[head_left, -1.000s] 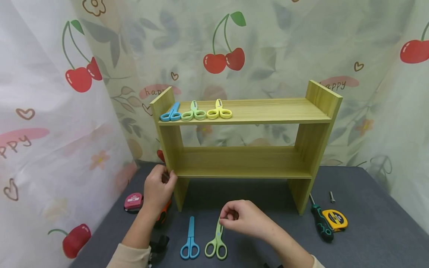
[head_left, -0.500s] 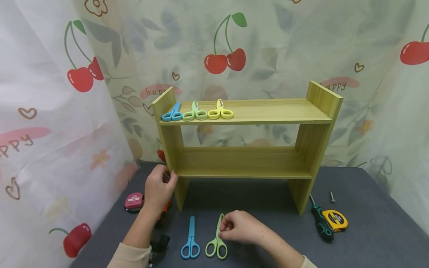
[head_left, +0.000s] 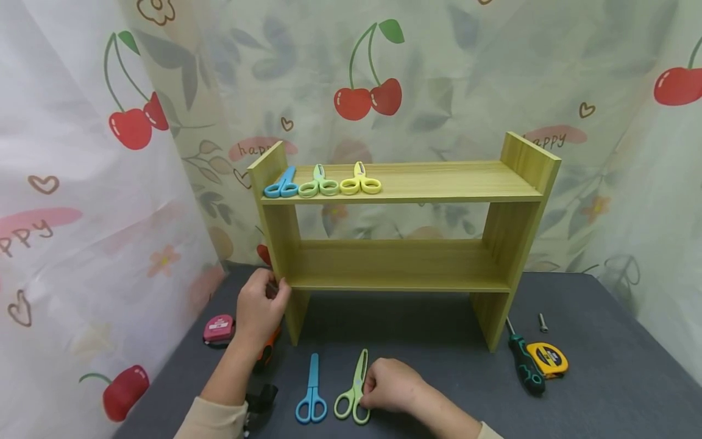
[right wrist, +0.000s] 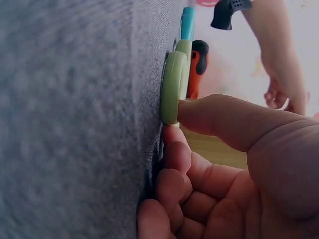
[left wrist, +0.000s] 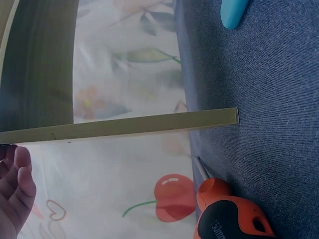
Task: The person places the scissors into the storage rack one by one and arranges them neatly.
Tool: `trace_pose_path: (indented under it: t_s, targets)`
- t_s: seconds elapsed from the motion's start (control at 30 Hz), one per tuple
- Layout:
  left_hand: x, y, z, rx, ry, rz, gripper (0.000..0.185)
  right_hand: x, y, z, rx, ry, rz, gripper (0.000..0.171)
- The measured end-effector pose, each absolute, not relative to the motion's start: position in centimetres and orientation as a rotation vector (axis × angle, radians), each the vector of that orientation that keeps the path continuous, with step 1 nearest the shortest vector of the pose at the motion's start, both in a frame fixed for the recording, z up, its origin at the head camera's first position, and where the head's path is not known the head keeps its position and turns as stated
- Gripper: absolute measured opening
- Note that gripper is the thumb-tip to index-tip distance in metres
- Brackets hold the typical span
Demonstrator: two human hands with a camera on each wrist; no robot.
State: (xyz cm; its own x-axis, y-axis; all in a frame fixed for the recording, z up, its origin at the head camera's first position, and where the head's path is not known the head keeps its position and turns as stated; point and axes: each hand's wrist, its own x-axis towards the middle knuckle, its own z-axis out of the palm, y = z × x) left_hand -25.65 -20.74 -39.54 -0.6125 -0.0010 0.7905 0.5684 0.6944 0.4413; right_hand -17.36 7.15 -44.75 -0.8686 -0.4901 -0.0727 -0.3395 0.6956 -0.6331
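Note:
A green wooden shelf (head_left: 400,183) stands on a grey table (head_left: 603,366). My left hand (head_left: 271,291) grips the front edge of its left side panel at the lower board; in the left wrist view only its fingertips (left wrist: 15,189) show beside the panel's edge (left wrist: 124,127). Green scissors (head_left: 353,381) lie flat in front of the shelf. My right hand (head_left: 368,390) pinches them near the handles, with the thumb (right wrist: 219,119) against the green handle (right wrist: 172,89) and the other fingers curled on the table. Blue scissors (head_left: 311,393) lie just to their left, untouched.
Blue (head_left: 281,186), green (head_left: 318,184) and yellow scissors (head_left: 360,183) lie on the top board at the left. A pink tape measure (head_left: 218,329) and an orange-handled screwdriver (left wrist: 224,214) lie by my left hand. A green screwdriver (head_left: 523,363), yellow tape measure (head_left: 551,360) and small bolt (head_left: 543,322) lie at the right.
My right hand has slid toward me along the green scissors, from the blade to the handles, and the scissors have turned slightly. My left hand has stayed on the shelf.

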Motion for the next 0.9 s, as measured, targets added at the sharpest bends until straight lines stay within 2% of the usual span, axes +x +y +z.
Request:
trace_pose_path:
  t_s: [0.47, 0.9]
  targets:
    - [-25.7, -20.7, -39.6, -0.452, -2.063, -0.889, 0.007, -17.2, 6.8, -45.0, -0.612, 2.821, -0.868, 0.026]
    - [-25.5, -20.7, -39.4, -0.427, -2.088, -0.9, 0.008, -17.2, 8.4, -41.5, -0.616, 2.834, -0.969, 0.017]
